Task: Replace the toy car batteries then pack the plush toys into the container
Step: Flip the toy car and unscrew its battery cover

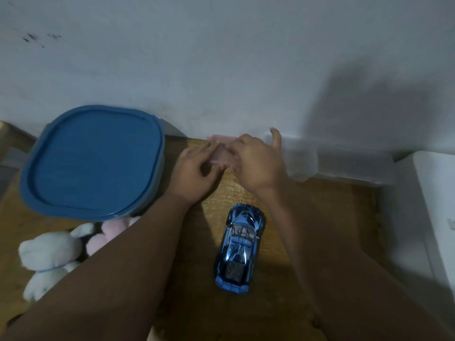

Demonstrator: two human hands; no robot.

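Early. Left hand (197,171) and right hand (253,163) both grip a pink case (222,153) at the tabletop's (332,217) far edge. Toy car (240,247) sits on its wheels; container (93,161) lidded, plush toys (53,257) unpacked.

Toy car (240,247) is shiny chrome blue with dark lines and a black rear, and the container lid (93,161) is plain mid blue. White plush (49,254) has a thin blue collar, and the pink plush (108,232) is just pink. Little box (222,150) is pale pink, table (320,217) is brown wood grain, wall (221,57) is whitish with dark smudges.
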